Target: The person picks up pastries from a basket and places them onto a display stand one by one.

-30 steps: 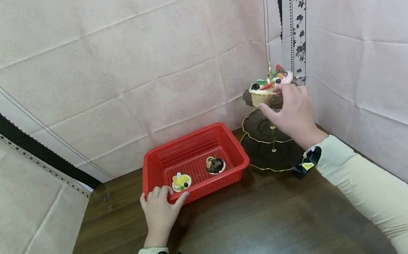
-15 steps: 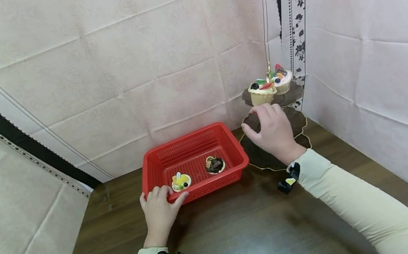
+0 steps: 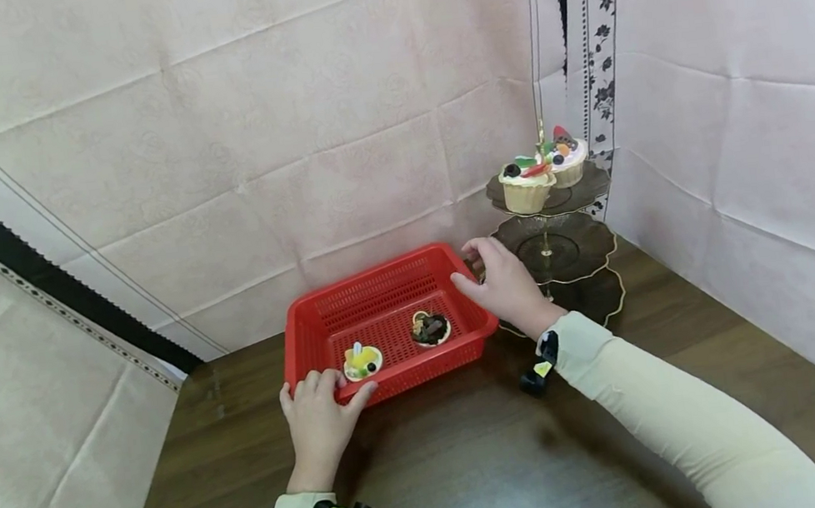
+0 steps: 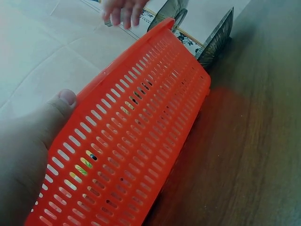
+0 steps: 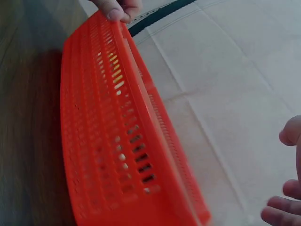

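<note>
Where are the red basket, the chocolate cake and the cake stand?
red basket point(image 3: 380, 278), head view, back rim.
chocolate cake point(image 3: 430, 328), head view, dark top.
cake stand point(image 3: 579, 247), head view, bare middle tier.

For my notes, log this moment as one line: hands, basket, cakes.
left hand: grips red basket front corner | right hand: open, over basket's right end | basket: two small cakes | tiered stand: two cupcakes on top

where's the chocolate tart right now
In the head view the chocolate tart lies inside the red basket, right of the yellow fruit tart, just left of the right hand.
</note>
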A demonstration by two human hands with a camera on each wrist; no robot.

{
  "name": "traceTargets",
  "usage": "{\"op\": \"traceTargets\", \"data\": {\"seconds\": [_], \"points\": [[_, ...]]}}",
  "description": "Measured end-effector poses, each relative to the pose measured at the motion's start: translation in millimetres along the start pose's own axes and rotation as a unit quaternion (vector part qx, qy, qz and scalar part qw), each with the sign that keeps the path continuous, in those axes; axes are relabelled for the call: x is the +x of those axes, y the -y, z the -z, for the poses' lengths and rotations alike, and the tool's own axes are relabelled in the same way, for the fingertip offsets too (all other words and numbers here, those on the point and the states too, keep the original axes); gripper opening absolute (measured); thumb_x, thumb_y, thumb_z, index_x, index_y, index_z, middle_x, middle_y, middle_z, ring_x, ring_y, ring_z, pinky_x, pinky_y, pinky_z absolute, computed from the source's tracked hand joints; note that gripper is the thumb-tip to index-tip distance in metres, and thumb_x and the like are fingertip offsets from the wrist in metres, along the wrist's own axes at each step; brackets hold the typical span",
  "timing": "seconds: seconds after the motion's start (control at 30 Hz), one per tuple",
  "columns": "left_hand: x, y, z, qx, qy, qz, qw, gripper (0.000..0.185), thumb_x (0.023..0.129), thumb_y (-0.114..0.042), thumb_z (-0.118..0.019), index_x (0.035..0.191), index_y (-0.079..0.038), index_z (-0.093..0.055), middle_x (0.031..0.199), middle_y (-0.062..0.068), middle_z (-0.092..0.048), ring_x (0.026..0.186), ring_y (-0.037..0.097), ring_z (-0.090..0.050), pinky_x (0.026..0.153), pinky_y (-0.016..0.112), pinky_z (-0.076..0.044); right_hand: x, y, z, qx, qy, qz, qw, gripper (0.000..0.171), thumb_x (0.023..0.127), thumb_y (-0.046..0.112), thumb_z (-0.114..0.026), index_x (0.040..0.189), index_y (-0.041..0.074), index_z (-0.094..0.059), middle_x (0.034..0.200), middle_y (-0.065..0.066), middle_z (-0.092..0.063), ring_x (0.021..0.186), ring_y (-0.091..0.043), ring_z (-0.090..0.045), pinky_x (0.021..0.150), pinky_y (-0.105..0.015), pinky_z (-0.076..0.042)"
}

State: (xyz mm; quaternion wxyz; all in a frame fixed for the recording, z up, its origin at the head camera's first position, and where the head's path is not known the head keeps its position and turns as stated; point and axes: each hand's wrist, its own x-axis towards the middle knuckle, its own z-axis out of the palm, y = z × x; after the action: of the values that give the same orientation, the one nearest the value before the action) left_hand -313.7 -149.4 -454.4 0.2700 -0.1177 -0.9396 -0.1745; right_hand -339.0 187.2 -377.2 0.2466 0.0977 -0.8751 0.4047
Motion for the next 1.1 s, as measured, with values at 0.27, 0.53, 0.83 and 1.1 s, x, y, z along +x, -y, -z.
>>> {"op": "traceTargets", "data": {"seconds": [0.27, 0.53, 0.83, 1.1], "points": [[-0.1, 0.4, 2.3, -0.011, 0.001, 0.005, 0.9999, 0.052, 0.075, -0.060, -0.082, 0.086, -0.014, -0.060, 0.086, 0.005, -0.059, 0.088, 0.029, -0.057, 0.111, 0.072, -0.021, 11, 0, -34, 0.053, 0.093, -0.085, 0.991, 0.078, 0.090, 0.038, -0.076, 0.151, 0.008, -0.038, 0.137, -0.014, -0.057, 0.124, -0.030, -0.058, 0.104, -0.046, -0.049], [1.0, -0.1, 0.0, -0.005, -0.001, 0.000, 1.0000, 0.052, 0.076, -0.061, -0.081, 0.084, -0.015, -0.059, 0.083, 0.004, -0.057, 0.085, 0.028, -0.057, 0.110, 0.072, -0.021, 16, 1, -54, 0.044, 0.184, -0.143, 0.971, 0.103, 0.086, 0.043, -0.079, 0.159, 0.004, -0.018, 0.152, -0.021, -0.044, 0.140, -0.033, -0.045, 0.112, -0.050, -0.040], [4.5, -3.4, -6.3, -0.005, 0.008, -0.017, 0.9998, 0.050, 0.079, -0.062, -0.078, 0.084, -0.016, -0.058, 0.084, 0.003, -0.057, 0.088, 0.027, -0.058, 0.111, 0.070, -0.022, 14, 0, -57, 0.004, 0.246, -0.155, 0.957, 0.083, 0.082, 0.040, -0.083, 0.141, 0.001, -0.038, 0.127, -0.016, -0.059, 0.109, -0.026, -0.058, 0.101, -0.044, -0.048], [1.4, 1.7, -1.7, 0.001, 0.001, -0.005, 1.0000, 0.051, 0.078, -0.062, -0.078, 0.085, -0.015, -0.059, 0.086, 0.004, -0.059, 0.090, 0.028, -0.058, 0.111, 0.071, -0.021, 19, 6, -71, -0.009, 0.308, -0.172, 0.935, 0.079, 0.079, 0.037, -0.086, 0.135, 0.001, -0.043, 0.115, -0.010, -0.061, 0.104, -0.024, -0.056, 0.097, -0.040, -0.048]]}}
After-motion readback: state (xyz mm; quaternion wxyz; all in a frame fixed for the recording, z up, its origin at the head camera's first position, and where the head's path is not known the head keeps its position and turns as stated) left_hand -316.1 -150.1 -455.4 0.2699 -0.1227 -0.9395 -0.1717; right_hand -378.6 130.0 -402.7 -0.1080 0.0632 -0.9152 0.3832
